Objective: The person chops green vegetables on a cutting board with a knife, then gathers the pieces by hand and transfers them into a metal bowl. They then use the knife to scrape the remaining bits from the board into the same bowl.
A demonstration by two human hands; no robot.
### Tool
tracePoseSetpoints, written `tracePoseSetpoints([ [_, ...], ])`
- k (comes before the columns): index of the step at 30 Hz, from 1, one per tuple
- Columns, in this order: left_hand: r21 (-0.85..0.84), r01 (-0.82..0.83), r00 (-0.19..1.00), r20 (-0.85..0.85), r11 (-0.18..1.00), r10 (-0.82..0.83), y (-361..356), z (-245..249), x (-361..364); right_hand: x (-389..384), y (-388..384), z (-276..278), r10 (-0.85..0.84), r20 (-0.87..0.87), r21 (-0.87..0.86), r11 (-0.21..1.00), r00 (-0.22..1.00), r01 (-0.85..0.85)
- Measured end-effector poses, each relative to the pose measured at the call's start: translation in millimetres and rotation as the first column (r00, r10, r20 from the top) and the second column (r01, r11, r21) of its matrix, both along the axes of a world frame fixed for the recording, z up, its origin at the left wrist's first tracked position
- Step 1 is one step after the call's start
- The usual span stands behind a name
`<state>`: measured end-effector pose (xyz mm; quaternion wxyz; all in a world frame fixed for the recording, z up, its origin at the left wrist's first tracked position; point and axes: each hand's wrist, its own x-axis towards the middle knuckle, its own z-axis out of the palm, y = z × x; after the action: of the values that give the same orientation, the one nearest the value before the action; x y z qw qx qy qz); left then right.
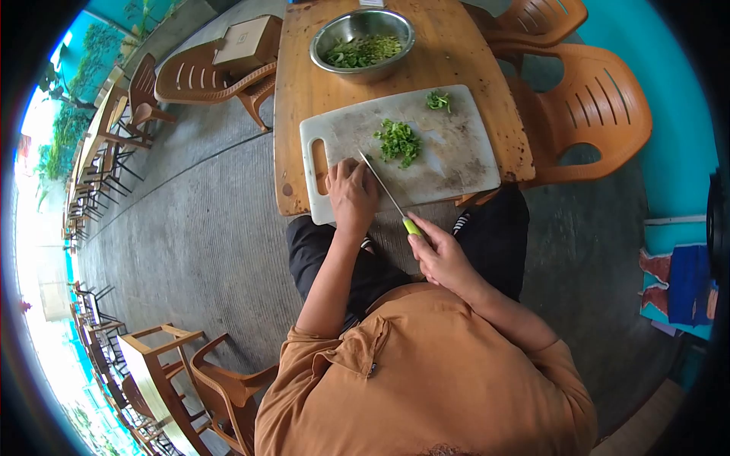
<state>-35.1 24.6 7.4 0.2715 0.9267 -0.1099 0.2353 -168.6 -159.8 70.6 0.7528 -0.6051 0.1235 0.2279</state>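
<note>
My right hand [443, 258] is wrapped round the lime-green handle of a knife [386, 188]. The blade slants up and left over the near edge of the white cutting board [334, 133], its tip beside my left fingers. On the board's left part, near the handle slot, rests my left hand [352, 194], fingers curled and pressed together. Whatever may be under those fingers is hidden. A pile of chopped leafy greens [398, 143] lies just right of the knife tip. Toward the board's far right corner sits a smaller sprig of greens [438, 100].
Beyond the board, a steel bowl [363, 74] holds cut greens. The wooden table [293, 152] ends close to my lap. Orange-brown plastic chairs [593, 114] stand at the right; another chair [205, 87] with a cardboard box [242, 39] is at the left.
</note>
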Motion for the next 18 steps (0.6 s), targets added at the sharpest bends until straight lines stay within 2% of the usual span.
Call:
tracePoseSetpoints([
  [1,0.006,0.002,1.0,0.0,1.0,-0.002,-1,1,0,5,2,-4,0.003,0.051,0.013,1.0,0.999,-0.003],
  [6,0.083,0.019,0.999,-0.038,0.996,-0.016,0,8,1,13,-4,0,-0.015,0.029,0.087,0.996,0.999,0.013],
  [13,0.078,0.074,0.996,0.039,0.994,-0.077,-14,10,20,9,-39,7,-0.031,0.069,0.134,0.991,0.997,0.021],
  [15,-0.098,0.066,0.997,-0.043,0.993,-0.071,-20,13,26,7,-47,7,-0.081,0.059,0.136,0.988,0.995,0.073],
  [16,-0.093,0.073,0.996,-0.042,0.993,-0.077,-21,11,29,6,-50,7,-0.088,0.064,0.14,0.987,0.994,0.078],
  [18,-0.397,0.045,0.988,-0.119,0.917,-0.1,-23,8,34,4,-56,6,-0.088,0.073,0.141,0.987,0.993,0.077],
])
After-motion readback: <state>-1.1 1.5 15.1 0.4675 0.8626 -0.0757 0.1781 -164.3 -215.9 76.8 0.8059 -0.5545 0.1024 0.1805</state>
